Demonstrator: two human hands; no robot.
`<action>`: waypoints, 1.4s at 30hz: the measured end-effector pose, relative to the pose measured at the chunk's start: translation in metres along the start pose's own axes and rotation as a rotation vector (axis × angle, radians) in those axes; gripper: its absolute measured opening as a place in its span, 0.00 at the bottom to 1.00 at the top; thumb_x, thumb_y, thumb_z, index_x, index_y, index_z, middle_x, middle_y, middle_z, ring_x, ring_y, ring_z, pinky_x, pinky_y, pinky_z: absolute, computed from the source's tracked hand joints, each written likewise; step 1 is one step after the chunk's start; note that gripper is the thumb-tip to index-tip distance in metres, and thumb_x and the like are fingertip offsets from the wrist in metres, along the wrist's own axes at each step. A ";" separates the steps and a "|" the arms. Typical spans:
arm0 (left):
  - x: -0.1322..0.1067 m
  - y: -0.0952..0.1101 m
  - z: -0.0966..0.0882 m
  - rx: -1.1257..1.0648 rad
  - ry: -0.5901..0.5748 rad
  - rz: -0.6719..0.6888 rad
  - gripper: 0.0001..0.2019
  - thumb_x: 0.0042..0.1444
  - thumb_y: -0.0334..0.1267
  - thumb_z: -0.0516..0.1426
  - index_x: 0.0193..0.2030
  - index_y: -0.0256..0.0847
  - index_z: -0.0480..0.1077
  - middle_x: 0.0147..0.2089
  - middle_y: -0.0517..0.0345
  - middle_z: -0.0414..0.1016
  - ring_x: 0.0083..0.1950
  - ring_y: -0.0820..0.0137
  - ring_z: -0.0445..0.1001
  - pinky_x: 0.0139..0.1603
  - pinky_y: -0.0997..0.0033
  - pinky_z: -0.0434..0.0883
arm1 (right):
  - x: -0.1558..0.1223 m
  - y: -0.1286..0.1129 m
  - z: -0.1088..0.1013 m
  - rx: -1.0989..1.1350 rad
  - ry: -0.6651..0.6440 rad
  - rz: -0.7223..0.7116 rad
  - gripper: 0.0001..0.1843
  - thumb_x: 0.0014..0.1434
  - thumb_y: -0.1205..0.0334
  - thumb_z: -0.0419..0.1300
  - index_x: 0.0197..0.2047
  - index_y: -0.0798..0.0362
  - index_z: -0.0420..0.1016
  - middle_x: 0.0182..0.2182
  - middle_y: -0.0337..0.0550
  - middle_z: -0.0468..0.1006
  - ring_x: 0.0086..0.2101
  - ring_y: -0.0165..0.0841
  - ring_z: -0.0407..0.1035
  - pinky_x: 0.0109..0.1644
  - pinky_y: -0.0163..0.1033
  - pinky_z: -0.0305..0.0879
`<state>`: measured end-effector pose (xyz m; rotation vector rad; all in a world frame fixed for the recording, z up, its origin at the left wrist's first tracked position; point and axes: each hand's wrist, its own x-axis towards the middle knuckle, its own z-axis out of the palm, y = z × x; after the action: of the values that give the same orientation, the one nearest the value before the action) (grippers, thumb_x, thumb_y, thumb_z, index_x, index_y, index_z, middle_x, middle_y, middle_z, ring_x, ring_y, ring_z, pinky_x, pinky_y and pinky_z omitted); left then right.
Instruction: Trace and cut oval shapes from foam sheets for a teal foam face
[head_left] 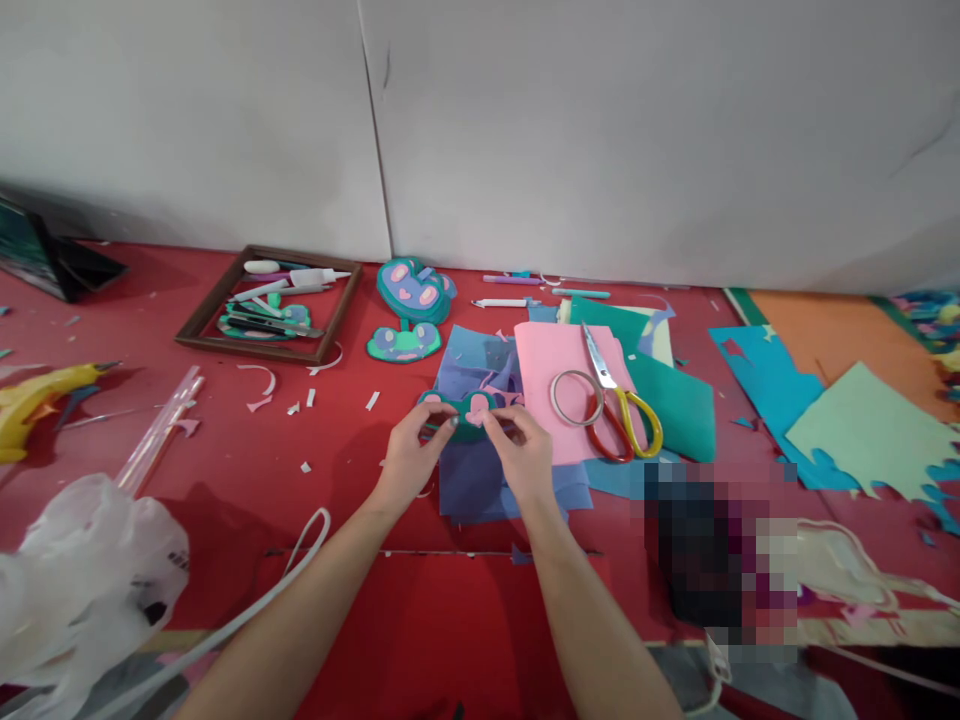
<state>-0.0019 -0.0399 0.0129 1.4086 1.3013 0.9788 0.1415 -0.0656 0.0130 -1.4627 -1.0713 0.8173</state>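
A small dark green felt cutout (469, 432) with pink round patches is held up between both hands, over a pile of blue-purple felt sheets (472, 480). My left hand (414, 450) pinches its left part between thumb and finger. At the right end, the fingers of my right hand (521, 448) are closed on a pink felt patch (478, 407) lying against the green. The fingertips hide part of both edges. Just right of my right hand are a pink felt sheet (536, 365), a roll of tape (576, 398) and scissors (626, 415) with red and yellow handles.
Finished-looking felt shapes (405, 342) lie beyond the hands. A brown frame (191, 335) holds pens and a cutter. At left are a yellow glue gun (37, 395), clear sticks (161, 425) and a plastic bag (97, 570). Coloured sheets (862, 425) lie right. A white cable (247, 625) crosses the front.
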 end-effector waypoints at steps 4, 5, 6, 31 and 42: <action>0.001 0.000 0.000 -0.029 -0.037 -0.012 0.08 0.53 0.42 0.57 0.36 0.42 0.72 0.38 0.58 0.78 0.38 0.70 0.75 0.43 0.70 0.73 | -0.001 -0.001 0.000 -0.006 -0.044 -0.055 0.10 0.55 0.56 0.61 0.27 0.52 0.75 0.26 0.38 0.74 0.28 0.29 0.67 0.32 0.35 0.64; 0.001 0.000 -0.001 -0.037 -0.050 -0.017 0.08 0.53 0.43 0.57 0.35 0.42 0.72 0.37 0.58 0.78 0.37 0.70 0.75 0.42 0.70 0.73 | -0.001 -0.001 0.001 -0.003 -0.054 -0.063 0.10 0.55 0.56 0.61 0.27 0.52 0.75 0.26 0.38 0.74 0.28 0.29 0.67 0.32 0.35 0.64; 0.001 0.001 -0.001 -0.046 -0.062 -0.020 0.08 0.53 0.43 0.57 0.35 0.42 0.72 0.37 0.58 0.78 0.37 0.70 0.75 0.42 0.70 0.73 | -0.001 0.000 0.001 0.000 -0.062 -0.070 0.09 0.55 0.56 0.61 0.27 0.52 0.75 0.27 0.39 0.74 0.29 0.30 0.67 0.32 0.35 0.64; 0.005 -0.006 -0.007 -0.205 -0.150 0.220 0.07 0.54 0.44 0.61 0.32 0.43 0.77 0.37 0.54 0.76 0.41 0.68 0.73 0.48 0.64 0.71 | 0.001 -0.005 0.007 0.491 -0.382 0.497 0.21 0.36 0.46 0.72 0.24 0.53 0.74 0.19 0.32 0.68 0.21 0.24 0.59 0.23 0.31 0.52; 0.003 -0.005 -0.003 -0.051 -0.039 0.104 0.08 0.54 0.41 0.58 0.35 0.44 0.77 0.38 0.56 0.79 0.42 0.68 0.76 0.48 0.67 0.73 | 0.010 0.000 0.000 0.460 -0.185 0.423 0.16 0.37 0.51 0.71 0.23 0.53 0.75 0.17 0.33 0.68 0.20 0.23 0.56 0.21 0.31 0.51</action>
<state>-0.0060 -0.0365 0.0087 1.4612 1.1768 1.0416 0.1445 -0.0563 0.0140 -1.2431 -0.6446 1.4188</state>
